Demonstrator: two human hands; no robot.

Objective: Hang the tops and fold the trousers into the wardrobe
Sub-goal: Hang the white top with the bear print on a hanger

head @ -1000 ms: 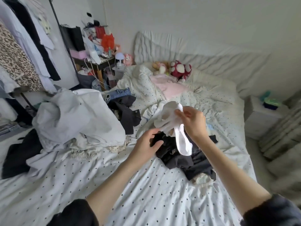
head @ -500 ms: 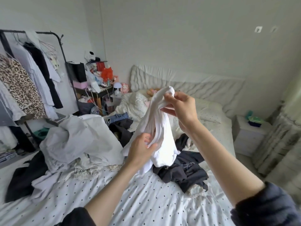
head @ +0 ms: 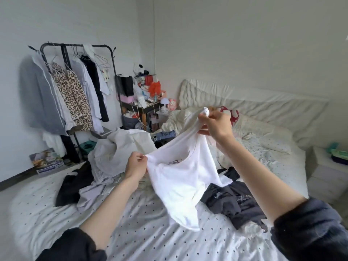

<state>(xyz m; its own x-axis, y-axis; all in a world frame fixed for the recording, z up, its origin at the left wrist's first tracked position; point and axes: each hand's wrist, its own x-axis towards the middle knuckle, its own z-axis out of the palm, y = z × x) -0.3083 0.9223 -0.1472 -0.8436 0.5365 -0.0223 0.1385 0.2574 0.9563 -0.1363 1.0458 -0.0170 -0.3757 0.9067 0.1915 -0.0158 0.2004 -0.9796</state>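
White cotton top (head: 180, 178) hangs above the spotted bed (head: 131, 232), stretched between two hands: left hand (head: 136, 166) pinches one edge, right hand (head: 216, 125) pinches another higher up. A loose grip could drop it onto the dark clothes (head: 237, 202). Clothes rail (head: 75, 81) stands beyond.

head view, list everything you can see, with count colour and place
white top: 1, white, held up over the bed
bed: 1, white sheet with dark dots, foreground
dark garments: a heap, black, on the bed under the top
pale clothes pile: 1, white and grey, left on the bed
clothes rack: 1, black, by the left wall, hung with clothes
leopard print top: 1, brown and cream, on the rack
side table: 1, dark, cluttered, beside the rack
nightstand: 1, white, right of the bed
left hand: pinches the top's lower edge
right hand: grips the top's upper end
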